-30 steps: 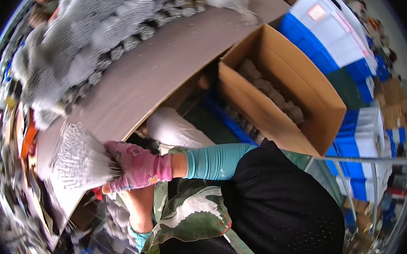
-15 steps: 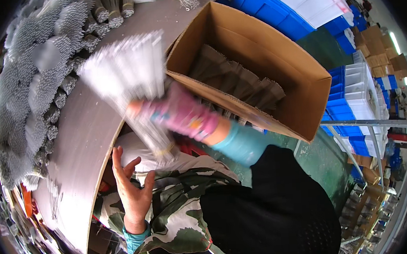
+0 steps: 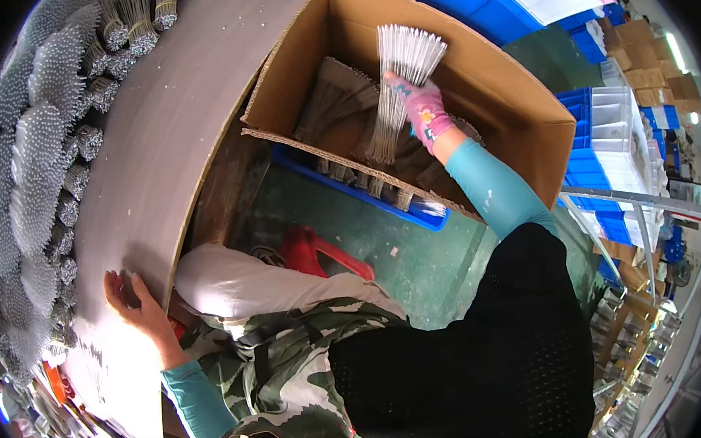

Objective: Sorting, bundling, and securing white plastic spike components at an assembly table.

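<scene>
Head view, right hand (image 3: 425, 114): wearing a pink flowered glove, clamping around a bundle of thin silvery rods (image 3: 409, 52).
Held bundle: showing within the outline of the open cardboard box (image 3: 523, 115), tilting, fanning out at the far end and narrowing toward the near end; depth inside not showing clearly.
Box contents: lying along the bottom, looking like brownish-grey bundles (image 3: 337, 96), partly hiding behind the held one.
Left hand (image 3: 142, 314): spreading bare fingers apart, curling slightly, hovering over or resting on the table (image 3: 169, 110) near its edge; cannot tell which.
Table's far side: bearing a long heap of grey bundles (image 3: 41, 161).
Blue tray (image 3: 365, 191): sitting below the box, holding more bundles.
Red stool (image 3: 308, 251): standing near the legs.
</scene>
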{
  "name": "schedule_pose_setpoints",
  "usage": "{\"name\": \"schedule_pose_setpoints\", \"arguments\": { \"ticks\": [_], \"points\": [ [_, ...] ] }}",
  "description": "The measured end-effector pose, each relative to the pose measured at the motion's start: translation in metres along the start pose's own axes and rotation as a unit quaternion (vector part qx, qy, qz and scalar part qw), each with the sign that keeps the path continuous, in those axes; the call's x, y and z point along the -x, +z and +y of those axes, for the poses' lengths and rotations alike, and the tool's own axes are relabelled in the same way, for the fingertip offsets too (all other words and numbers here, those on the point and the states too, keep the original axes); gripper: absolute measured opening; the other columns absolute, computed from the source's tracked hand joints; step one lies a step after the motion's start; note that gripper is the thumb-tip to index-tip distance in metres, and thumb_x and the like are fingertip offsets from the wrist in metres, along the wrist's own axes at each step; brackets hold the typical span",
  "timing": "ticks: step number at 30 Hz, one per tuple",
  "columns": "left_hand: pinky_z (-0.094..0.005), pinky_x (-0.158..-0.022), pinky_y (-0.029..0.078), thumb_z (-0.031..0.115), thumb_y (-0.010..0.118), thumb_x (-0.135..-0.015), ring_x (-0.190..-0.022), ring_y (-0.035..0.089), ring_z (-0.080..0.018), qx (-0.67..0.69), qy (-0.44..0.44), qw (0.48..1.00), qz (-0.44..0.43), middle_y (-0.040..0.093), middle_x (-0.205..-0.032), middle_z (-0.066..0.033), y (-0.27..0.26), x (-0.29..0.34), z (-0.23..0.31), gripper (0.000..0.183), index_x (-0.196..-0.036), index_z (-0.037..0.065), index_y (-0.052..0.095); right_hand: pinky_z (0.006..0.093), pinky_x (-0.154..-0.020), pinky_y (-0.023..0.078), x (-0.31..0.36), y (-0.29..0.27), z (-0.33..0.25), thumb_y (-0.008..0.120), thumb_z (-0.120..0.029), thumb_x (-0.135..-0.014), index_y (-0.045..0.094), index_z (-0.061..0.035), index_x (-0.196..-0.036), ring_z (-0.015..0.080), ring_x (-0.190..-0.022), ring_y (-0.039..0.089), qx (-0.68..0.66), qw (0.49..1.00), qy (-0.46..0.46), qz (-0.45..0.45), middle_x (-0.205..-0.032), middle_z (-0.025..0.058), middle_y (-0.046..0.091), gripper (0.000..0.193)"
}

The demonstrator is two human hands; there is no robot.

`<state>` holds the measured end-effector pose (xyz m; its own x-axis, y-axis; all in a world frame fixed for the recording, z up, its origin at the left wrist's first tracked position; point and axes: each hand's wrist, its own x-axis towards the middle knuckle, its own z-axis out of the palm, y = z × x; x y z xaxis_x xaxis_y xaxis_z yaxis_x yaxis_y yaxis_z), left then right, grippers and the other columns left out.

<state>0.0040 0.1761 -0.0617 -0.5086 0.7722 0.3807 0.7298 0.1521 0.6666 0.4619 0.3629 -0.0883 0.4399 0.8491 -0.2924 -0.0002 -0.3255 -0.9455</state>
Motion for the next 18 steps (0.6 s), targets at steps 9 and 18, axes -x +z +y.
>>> {"name": "schedule_pose_setpoints", "arguments": {
  "ticks": [9,18],
  "points": [
    [-0.0356,-0.091,0.043,0.007,0.062,-0.082,-0.104,0.053,-0.0245,-0.066,0.004,0.998,0.005,0.053,-0.115,-0.0148,0.010,-0.008,0.003,0.044,-0.123,0.000,0.048,0.0356,-0.074,0.048,-0.084,-0.003,0.108,0.054,-0.030,-0.089,0.059,-0.0002,-0.115,0.0241,-0.088,0.060,0.388,0.900,0.164,-0.112,-0.100,0.0117,0.064,0.040],
    [-0.0425,-0.089,0.040,0.015,0.068,-0.074,-0.100,0.052,-0.0334,-0.147,0.027,0.989,-0.002,0.055,-0.110,-0.0150,0.001,-0.005,0.026,0.043,-0.113,0.002,0.052,0.0252,-0.048,0.046,-0.058,-0.036,0.037,0.058,-0.027,-0.087,0.056,-0.0089,-0.111,0.0122,-0.059,0.055,0.275,0.911,0.149,-0.268,-0.079,0.0060,0.061,0.030]
  ]
}}
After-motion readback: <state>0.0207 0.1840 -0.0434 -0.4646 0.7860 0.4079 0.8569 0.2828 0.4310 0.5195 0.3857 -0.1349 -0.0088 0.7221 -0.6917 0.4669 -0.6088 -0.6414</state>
